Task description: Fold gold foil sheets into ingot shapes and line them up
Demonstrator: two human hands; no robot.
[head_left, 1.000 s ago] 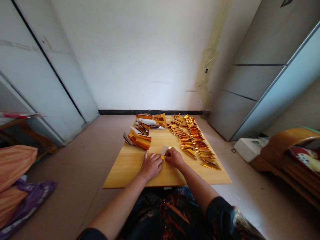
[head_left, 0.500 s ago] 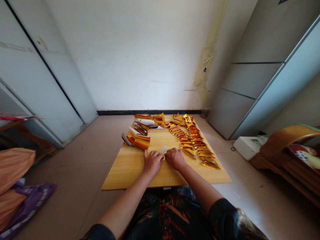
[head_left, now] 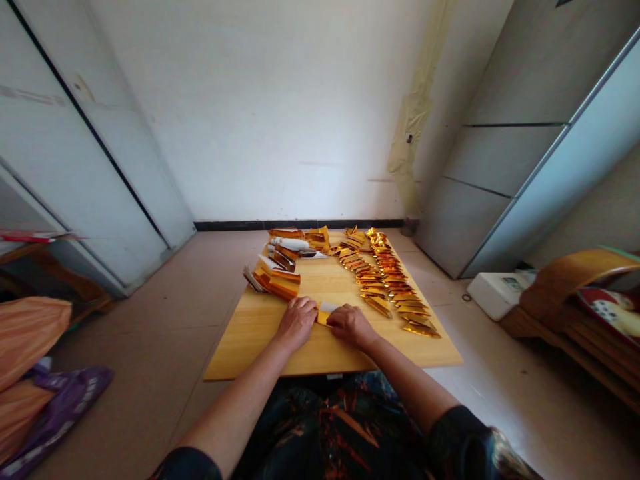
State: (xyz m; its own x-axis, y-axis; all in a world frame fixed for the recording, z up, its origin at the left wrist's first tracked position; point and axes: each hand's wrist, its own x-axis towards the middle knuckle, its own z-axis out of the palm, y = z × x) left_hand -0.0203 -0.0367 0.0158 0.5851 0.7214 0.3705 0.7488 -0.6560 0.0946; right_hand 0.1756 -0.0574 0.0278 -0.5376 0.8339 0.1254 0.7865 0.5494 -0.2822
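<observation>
Between my hands a sheet of gold foil paper (head_left: 324,317) lies on the wooden table (head_left: 240,353), its near edge folded over and its pale back showing on the far side. My left hand (head_left: 299,320) is closed on the sheet's left end. At the right end, the bent fingers of my right hand (head_left: 351,324) press and grip it. Left of centre lies a pile of curled gold foil sheets (head_left: 280,283). On the right, folded gold foil pieces (head_left: 395,280) stand in two overlapping rows.
More foil sheets (head_left: 300,237) lie at the table's far edge, close to the white wall (head_left: 280,120). A grey fridge (head_left: 493,160) and a white box (head_left: 493,295) stand to the right, near a wooden chair (head_left: 565,307). Orange and purple bags (head_left: 65,400) are at the left.
My left hand has slid left along the paper and my right hand slightly right, so more of the folded gold strip shows between them. The piles look the same.
</observation>
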